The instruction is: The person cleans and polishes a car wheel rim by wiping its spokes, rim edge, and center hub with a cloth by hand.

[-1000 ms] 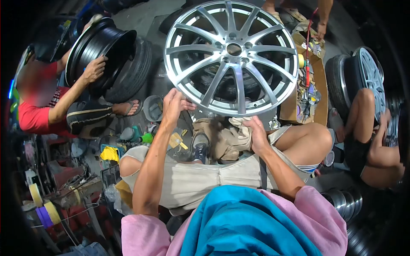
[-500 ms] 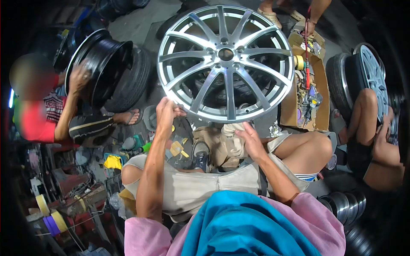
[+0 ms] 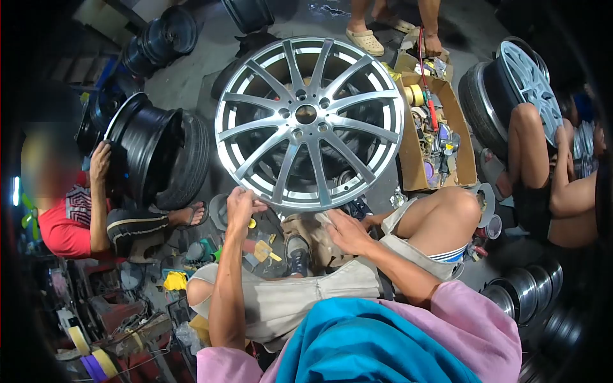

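A silver multi-spoke alloy wheel rim [image 3: 313, 159] lies face up in front of me, tilted towards me. My left hand [image 3: 242, 209] is closed at its lower left edge, fingertips pinched against the lip. Under the near edge, my right hand [image 3: 348, 231] holds a small pale piece [image 3: 324, 220], cloth or paper, between thumb and fingers. Part of that piece is hidden by the hand. Brown crumpled fabric [image 3: 306, 230] lies below the rim, between my legs.
Right of the rim is a cardboard box [image 3: 461, 131] of tapes and tools. At left, a person in red handles a black wheel barrel [image 3: 143, 147] beside a tyre [image 3: 195, 159]. Another person at right touches a grey rim [image 3: 530, 83]. Someone's clogs [image 3: 365, 41] stand behind.
The rim now appears lower and further left in view, as do both hands. My right hand has come nearer the rim's edge with the pale piece. The co-worker's hand at left has shifted on the barrel.
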